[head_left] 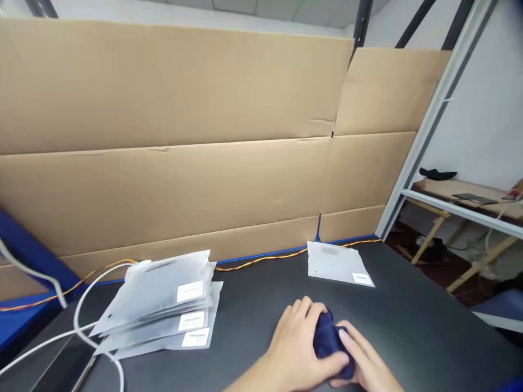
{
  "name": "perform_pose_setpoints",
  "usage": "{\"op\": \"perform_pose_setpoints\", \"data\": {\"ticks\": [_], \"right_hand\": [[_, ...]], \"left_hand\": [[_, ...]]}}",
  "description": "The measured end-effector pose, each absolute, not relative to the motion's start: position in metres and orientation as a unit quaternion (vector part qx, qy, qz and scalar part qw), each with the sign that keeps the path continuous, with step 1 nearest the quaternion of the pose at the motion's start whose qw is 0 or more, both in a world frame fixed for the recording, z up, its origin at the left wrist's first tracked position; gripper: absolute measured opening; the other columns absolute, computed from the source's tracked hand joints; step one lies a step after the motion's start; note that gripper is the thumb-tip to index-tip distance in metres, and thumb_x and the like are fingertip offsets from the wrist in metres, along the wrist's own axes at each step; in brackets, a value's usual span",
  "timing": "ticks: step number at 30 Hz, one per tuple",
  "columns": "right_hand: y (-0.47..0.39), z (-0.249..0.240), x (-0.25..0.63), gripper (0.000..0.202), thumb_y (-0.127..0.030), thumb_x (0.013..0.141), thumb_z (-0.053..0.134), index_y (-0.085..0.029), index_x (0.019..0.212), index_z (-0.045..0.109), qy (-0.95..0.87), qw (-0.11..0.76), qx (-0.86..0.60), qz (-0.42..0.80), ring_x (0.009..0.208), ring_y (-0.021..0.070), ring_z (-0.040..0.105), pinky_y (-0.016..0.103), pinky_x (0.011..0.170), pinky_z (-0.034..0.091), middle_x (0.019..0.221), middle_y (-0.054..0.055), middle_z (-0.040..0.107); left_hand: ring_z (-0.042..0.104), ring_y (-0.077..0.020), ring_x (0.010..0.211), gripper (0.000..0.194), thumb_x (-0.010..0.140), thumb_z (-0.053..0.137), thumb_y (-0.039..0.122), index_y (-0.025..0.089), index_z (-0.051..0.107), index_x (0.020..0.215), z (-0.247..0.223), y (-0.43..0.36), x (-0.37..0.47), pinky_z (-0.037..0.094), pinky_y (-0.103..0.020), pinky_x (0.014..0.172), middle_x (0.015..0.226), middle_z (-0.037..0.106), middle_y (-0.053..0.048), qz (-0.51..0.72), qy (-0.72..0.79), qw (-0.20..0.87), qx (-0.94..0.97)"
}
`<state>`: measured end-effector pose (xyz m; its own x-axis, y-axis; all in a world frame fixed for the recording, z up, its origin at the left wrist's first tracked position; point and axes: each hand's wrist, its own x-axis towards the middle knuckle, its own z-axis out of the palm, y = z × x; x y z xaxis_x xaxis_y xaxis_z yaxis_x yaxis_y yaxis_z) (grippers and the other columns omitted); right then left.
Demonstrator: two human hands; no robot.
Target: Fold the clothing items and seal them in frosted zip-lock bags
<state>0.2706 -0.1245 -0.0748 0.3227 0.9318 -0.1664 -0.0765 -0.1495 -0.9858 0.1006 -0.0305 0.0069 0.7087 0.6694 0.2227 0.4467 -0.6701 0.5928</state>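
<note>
A: Where is the bundle (327,338), please?
B: It is at the near side of the bench (253,321), right of the middle, between the two hands. It is dark blue and looks like soft, folded cloth.
A: How is the left hand (298,343)?
B: It lies palm down over the left part of the bundle. The fingers are bent and closed on the far side, and the thumb presses on the near side, so it has hold of it.
A: And the right hand (368,362)?
B: This one is closed on the right end, with the thumb on top. Its other fingers are mostly hidden.
A: Does the bundle touch the bench?
B: I cannot tell, because the hands cover its lower part.
A: What lies around?
B: To the left there is a stack (159,296) of frosted bags, overlapping, with white labels (191,320) at their right edges. One more bag (335,262) lies alone, beyond the hands, near the cardboard (183,185).
A: Any cables?
B: A white cable (76,313) makes a loop beside the stack, and a yellow and red wire (261,259) runs along the foot of the cardboard.
</note>
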Motion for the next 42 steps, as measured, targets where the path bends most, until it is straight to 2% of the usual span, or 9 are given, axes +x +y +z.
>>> {"op": "perform_pose_setpoints", "data": {"ticks": [2,9,15,20,24,29,34,37,42], "right_hand": [[-0.114,-0.063,0.251,0.031,-0.054,0.086,0.061,-0.028,0.101,0.060,-0.407,0.517,-0.593,0.464,0.089,0.0224,0.068,0.028,0.068,0.059,0.100,0.003,0.067],[-0.094,-0.043,0.244,0.022,-0.044,0.094,0.051,-0.027,0.106,0.049,-0.558,0.458,-0.602,0.341,0.080,0.0185,0.064,0.026,0.074,0.050,0.086,0.000,0.065],[-0.097,-0.044,0.262,0.017,-0.043,0.094,0.050,-0.028,0.101,0.052,-0.626,0.347,-0.664,0.218,0.061,0.0169,0.058,0.025,0.062,0.045,0.075,-0.003,0.064],[-0.093,-0.041,0.261,0.016,-0.041,0.094,0.049,-0.028,0.100,0.055,-0.650,0.321,-0.663,0.187,0.062,0.0168,0.060,0.025,0.063,0.047,0.080,-0.001,0.067],[-0.091,-0.041,0.274,0.019,-0.042,0.094,0.048,-0.027,0.099,0.057,-0.650,0.317,-0.672,0.161,0.061,0.0170,0.061,0.024,0.060,0.048,0.079,0.000,0.067],[-0.095,-0.041,0.308,0.024,-0.047,0.093,0.049,-0.027,0.101,0.060,-0.639,0.312,-0.687,0.146,0.064,0.0177,0.059,0.026,0.063,0.048,0.079,0.001,0.065],[-0.101,-0.034,0.329,0.022,-0.045,0.092,0.055,-0.027,0.102,0.062,-0.670,0.305,-0.634,0.237,0.078,0.0183,0.061,0.028,0.073,0.051,0.110,0.005,0.063],[-0.098,-0.028,0.330,0.021,-0.044,0.091,0.055,-0.026,0.096,0.064,-0.674,0.306,-0.621,0.258,0.076,0.0187,0.060,0.029,0.070,0.051,0.109,0.006,0.064],[-0.109,-0.025,0.332,0.021,-0.044,0.090,0.056,-0.026,0.085,0.065,-0.669,0.362,-0.618,0.198,0.090,0.0250,0.062,0.035,0.079,0.052,0.106,0.009,0.064]], "left_hand": [[0.056,-0.0354,0.106,0.066,0.061,0.082,0.041,0.026,0.056,0.120,0.003,-0.050,0.079,0.044,-0.052,0.095,0.117,0.060,-0.009,0.186,0.348,0.256,0.882],[0.064,-0.0212,0.103,0.035,0.090,0.055,0.025,0.028,0.050,0.124,-0.004,-0.048,0.002,0.053,-0.032,0.091,0.114,0.064,-0.005,0.281,0.440,0.348,0.779],[0.061,-0.0276,0.113,0.046,0.088,0.052,0.023,0.025,0.044,0.133,-0.030,-0.052,-0.053,0.055,-0.042,0.091,0.128,0.058,-0.011,0.317,0.500,0.116,0.797],[0.062,-0.0336,0.106,0.049,0.080,0.065,0.035,0.027,0.056,0.128,-0.021,-0.057,-0.014,0.053,-0.049,0.086,0.123,0.061,-0.011,0.238,0.501,0.046,0.831],[0.066,-0.0258,0.094,0.020,0.087,0.052,0.024,0.026,0.063,0.104,-0.015,-0.054,-0.013,0.055,-0.039,0.080,0.104,0.067,-0.005,0.219,0.505,0.089,0.830],[0.070,-0.0244,0.090,0.025,0.094,0.046,0.037,0.024,0.056,0.114,-0.030,-0.056,-0.077,0.058,-0.034,0.073,0.102,0.069,-0.007,0.268,0.586,0.060,0.762],[0.065,-0.0297,0.104,0.038,0.090,0.052,0.039,0.025,0.055,0.125,-0.031,-0.060,-0.100,0.056,-0.042,0.084,0.118,0.065,-0.009,0.282,0.570,-0.018,0.772],[0.059,-0.0296,0.113,0.041,0.091,0.054,0.039,0.029,0.055,0.131,-0.017,-0.053,-0.083,0.051,-0.044,0.093,0.125,0.063,-0.007,0.250,0.538,0.008,0.805],[0.061,-0.0262,0.101,0.018,0.095,0.052,0.036,0.032,0.069,0.102,-0.004,-0.049,-0.078,0.047,-0.045,0.093,0.103,0.070,-0.003,0.187,0.470,0.093,0.858]]}}
